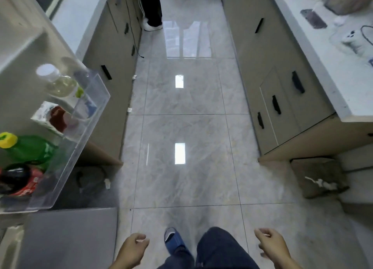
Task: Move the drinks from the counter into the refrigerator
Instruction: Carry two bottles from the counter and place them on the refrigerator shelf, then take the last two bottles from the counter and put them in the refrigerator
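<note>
grey tiled floor (181, 127) runs between two counters. drinks stand in the open fridge door shelf (80, 131): a green bottle (30, 149), a clear bottle (58, 81), a carton (50, 117). left hand (132, 248) and right hand (271, 242) hang loose, holding nothing. next, it seems: fetch another drink from the right counter (327, 71), though none shows clearly there.

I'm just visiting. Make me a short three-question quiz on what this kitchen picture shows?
1. True or false: both hands hold drinks.
2. The green bottle's cap is which colour? A red, B yellow, C white.
3. Fill in: the drinks stand in a clear ____ on the open fridge door.

Key:
1. False: the left hand and right hand hang loosely curled and hold nothing.
2. B.
3. Bin; it also holds a white-capped bottle and a carton.
</note>
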The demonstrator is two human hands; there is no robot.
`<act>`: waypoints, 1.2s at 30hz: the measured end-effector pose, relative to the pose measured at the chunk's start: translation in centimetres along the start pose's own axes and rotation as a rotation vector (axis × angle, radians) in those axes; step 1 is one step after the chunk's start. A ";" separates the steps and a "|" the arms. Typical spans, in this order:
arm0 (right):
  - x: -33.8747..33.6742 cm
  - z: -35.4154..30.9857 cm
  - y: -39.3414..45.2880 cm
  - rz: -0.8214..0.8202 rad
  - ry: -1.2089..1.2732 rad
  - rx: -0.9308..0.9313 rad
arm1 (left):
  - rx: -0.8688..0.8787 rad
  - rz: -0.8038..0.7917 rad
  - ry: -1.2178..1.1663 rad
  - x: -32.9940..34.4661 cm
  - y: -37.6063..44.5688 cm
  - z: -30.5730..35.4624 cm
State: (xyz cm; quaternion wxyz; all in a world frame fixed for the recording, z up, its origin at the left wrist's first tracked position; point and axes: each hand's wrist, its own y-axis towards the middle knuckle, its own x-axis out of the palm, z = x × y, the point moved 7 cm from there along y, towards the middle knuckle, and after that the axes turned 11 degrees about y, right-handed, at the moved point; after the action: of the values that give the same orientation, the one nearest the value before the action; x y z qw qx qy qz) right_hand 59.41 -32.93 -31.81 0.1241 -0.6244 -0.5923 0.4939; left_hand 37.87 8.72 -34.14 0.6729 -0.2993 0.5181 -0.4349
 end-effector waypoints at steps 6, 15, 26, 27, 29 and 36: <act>-1.5 0.5 1.3 0.099 0.001 0.082 | 0.010 -0.015 -0.136 -1.8 3.8 8.5; -1.2 -10.1 10.2 0.012 -0.028 0.122 | -0.038 0.065 -0.206 -4.1 9.0 19.8; 6.7 -39.3 22.9 -0.221 -0.149 -0.141 | -0.179 0.277 -0.412 -6.6 9.1 27.9; 7.8 -41.5 23.3 -0.234 -0.158 -0.173 | -0.180 0.293 -0.419 -7.0 9.1 28.5; 10.3 -45.5 23.7 -0.282 -0.183 -0.218 | -0.167 0.363 -0.394 -7.9 9.3 30.4; 18.3 -57.2 25.2 -0.376 -0.237 -0.294 | 0.065 0.632 -0.479 -11.4 11.8 38.9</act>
State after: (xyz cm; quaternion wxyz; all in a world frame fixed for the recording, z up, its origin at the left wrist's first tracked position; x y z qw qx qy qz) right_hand 115.21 0.70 -31.55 0.0514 -0.4523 -0.7737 0.4407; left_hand 77.38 22.33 -28.20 0.8845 -0.1964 0.3991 -0.1405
